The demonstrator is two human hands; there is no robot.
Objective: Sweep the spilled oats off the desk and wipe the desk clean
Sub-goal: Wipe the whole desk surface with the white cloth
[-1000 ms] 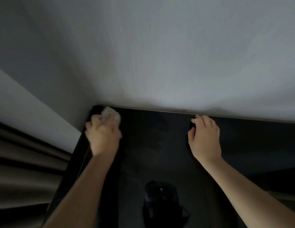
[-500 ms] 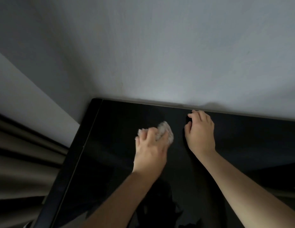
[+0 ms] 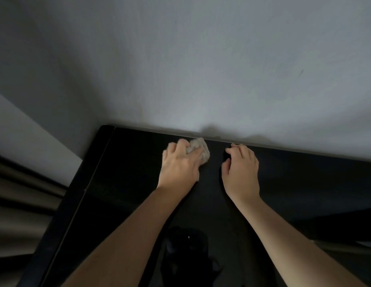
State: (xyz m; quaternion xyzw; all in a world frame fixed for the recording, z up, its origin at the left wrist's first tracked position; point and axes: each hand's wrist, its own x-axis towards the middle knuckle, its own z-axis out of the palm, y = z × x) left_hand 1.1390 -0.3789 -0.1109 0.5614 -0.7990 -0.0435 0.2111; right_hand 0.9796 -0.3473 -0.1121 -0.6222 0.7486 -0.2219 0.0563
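Note:
My left hand [image 3: 180, 164] grips a crumpled pale tissue [image 3: 200, 149] and presses it on the glossy black desk [image 3: 128, 183], close to the back edge by the wall. My right hand [image 3: 240, 168] rests on the desk just right of it, fingers bent with their tips on the surface, holding nothing. No oats are visible on the dark surface.
A grey wall [image 3: 201, 69] rises directly behind the desk. The desk's left edge [image 3: 77, 199] drops off beside brown curtain folds [image 3: 21, 199]. A dark reflection of the head camera shows on the desk near me [image 3: 186, 251].
My left hand swept the tissue from the desk's far-left corner rightward to the middle, then slightly back toward the wall. My right hand stayed where it was.

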